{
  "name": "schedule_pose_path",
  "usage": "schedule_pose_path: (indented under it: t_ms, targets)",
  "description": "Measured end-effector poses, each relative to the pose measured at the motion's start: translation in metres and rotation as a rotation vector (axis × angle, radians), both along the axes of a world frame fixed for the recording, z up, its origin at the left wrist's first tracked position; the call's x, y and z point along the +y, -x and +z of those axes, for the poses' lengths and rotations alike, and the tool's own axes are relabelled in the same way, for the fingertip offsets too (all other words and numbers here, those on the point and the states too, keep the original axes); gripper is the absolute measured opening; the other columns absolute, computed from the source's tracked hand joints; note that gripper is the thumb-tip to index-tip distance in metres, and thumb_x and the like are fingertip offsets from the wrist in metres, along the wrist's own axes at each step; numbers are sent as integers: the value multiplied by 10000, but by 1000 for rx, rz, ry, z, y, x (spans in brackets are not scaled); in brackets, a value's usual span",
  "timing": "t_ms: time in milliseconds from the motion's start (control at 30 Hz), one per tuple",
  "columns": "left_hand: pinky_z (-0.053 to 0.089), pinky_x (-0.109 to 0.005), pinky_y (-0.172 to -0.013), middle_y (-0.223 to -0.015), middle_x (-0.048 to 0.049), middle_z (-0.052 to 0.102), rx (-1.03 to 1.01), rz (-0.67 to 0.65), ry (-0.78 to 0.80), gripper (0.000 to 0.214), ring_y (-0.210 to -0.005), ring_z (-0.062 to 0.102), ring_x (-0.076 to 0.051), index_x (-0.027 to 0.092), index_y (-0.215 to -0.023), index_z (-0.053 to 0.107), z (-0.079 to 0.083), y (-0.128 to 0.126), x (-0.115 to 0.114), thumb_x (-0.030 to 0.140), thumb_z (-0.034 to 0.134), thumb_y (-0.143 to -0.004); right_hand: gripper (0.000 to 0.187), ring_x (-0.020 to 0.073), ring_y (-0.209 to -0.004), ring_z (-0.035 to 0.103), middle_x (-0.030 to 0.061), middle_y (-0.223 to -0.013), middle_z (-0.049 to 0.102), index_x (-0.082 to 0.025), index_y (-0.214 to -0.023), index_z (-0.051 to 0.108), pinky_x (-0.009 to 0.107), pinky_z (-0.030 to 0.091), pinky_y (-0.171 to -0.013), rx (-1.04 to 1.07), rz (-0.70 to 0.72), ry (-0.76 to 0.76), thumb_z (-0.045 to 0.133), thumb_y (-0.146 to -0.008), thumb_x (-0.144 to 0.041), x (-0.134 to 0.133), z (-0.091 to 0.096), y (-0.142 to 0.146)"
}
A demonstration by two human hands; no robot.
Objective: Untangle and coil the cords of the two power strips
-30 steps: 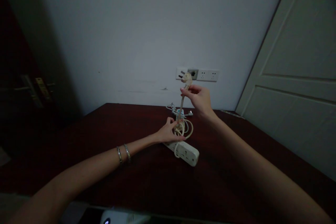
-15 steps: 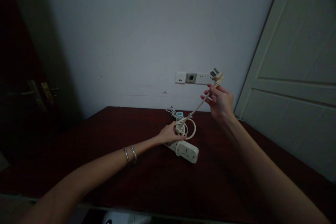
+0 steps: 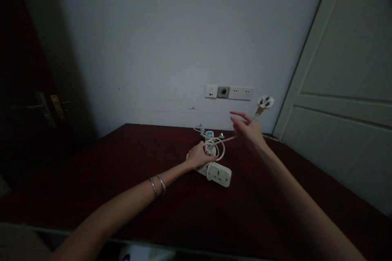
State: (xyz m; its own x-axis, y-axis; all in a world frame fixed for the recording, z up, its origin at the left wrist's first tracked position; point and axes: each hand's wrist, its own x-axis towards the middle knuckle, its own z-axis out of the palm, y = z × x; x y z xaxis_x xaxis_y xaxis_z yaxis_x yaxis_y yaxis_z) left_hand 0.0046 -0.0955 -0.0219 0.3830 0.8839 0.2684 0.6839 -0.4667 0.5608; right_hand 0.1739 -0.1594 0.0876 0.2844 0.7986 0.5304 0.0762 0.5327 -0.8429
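Note:
A white power strip [image 3: 218, 173] lies on the dark red table [image 3: 171, 208]. Its cream cord [image 3: 217, 147] is looped above it. My left hand [image 3: 199, 156] rests on the strip's far end, fingers closed around the cord coil. My right hand [image 3: 248, 131] is raised to the right and holds the cord just below its three-pin plug [image 3: 265, 102], index finger stretched out. The plug's pins face me.
Wall sockets [image 3: 229, 92] sit low on the white wall behind the table. A small blue and white gadget with a thin wire [image 3: 208, 133] lies behind the strip. A pale door [image 3: 346, 89] stands at right, a dark door with a handle [image 3: 45, 104] at left.
My right hand has carried the plug from above the coil out to the right and lower, drawing cord from the loops. The plug has turned its pins toward me. My left hand stayed on the coil.

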Motion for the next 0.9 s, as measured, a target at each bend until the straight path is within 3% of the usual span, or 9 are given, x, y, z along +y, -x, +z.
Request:
schedule_pose_path:
  t_ms: [100,200,367,500,633,767,900]
  targets:
    - [414,-296,-683,-969,-70,626,-7,41,-24,540,-898,599,-252,193,-934,503,-2,-2,-2,591,655,-604,320,66,-422,396,-12,-513,544,-130,-721,659,200,282,-405,-193,11,194,667,-652,-443,-6,-17,-3]
    - [401,-280,-669,-962,-60,619,-4,89,-57,531,-884,599,-237,194,-929,499,-5,-5,-3,589,648,-607,305,85,-432,435,15,-535,590,-125,-690,681,212,309,-428,-437,55,338,585,-724,-413,-7,-33,-3]
    - [374,-257,-626,-905,-41,612,-1,170,-155,459,-833,605,-215,207,-892,495,-14,-9,-3,587,597,-654,216,130,-577,569,18,-603,652,-169,-725,730,214,380,-546,-872,-14,361,548,-758,-279,6,-64,13]
    - [370,-258,-629,-909,-48,614,-2,197,-171,336,-828,610,-222,213,-903,491,-21,-11,0,438,612,-685,201,184,-773,630,48,-809,699,-197,-852,725,235,413,-670,-897,-119,371,560,-745,-240,16,-86,31]
    - [395,-287,-693,-939,-73,614,-64,177,-206,241,-868,608,-241,204,-942,507,-26,-11,2,354,533,-755,315,243,-846,629,108,-902,680,-183,-920,695,278,427,-680,-890,-267,433,573,-741,-413,17,-96,44]
    - [405,-316,-792,-1025,-97,598,-144,31,-208,310,-939,585,-253,182,-1027,530,-31,-3,7,232,530,-721,416,268,-888,622,106,-978,646,-210,-967,669,301,432,-676,-897,-410,544,598,-684,-507,17,-98,56]
    - [414,-306,-819,-1034,-71,603,-167,-133,-196,395,-951,569,-236,166,-1067,546,-31,10,18,197,550,-674,413,272,-909,611,117,-1024,614,-200,-953,664,311,432,-681,-887,-462,577,597,-689,-510,21,-100,64]
